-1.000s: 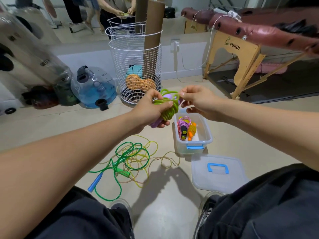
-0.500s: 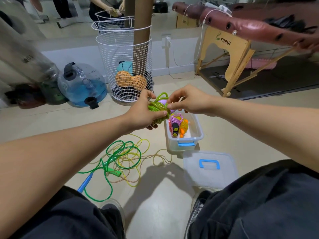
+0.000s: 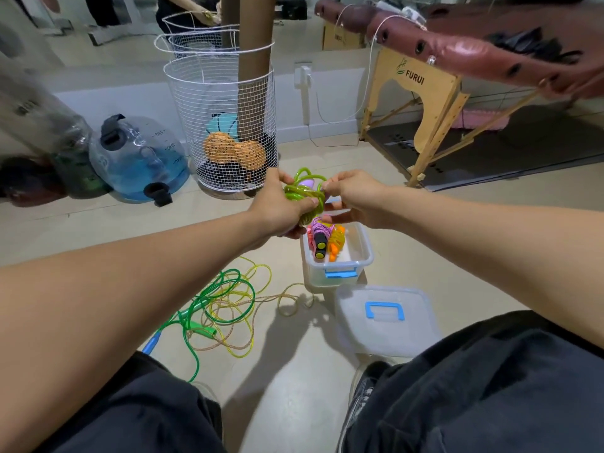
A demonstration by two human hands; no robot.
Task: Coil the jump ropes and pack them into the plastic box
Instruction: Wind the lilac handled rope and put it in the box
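My left hand grips a coiled lime-green jump rope with purple handles, held in the air just behind the box. My right hand pinches a loop of that rope at its right side. Below them the clear plastic box with a blue latch stands open on the floor; inside lie a coiled pink rope with black handles and an orange-yellow one. Loose green, yellow and beige ropes lie tangled on the floor to the left.
The box's lid with a blue handle lies on the floor in front of the box. A white wire basket, a blue water jug and a folding massage table stand behind. My knees fill the bottom of the view.
Both hands with the green coil have come lower and nearer the box. My right hand's pinch has shifted along the coil's top loop.
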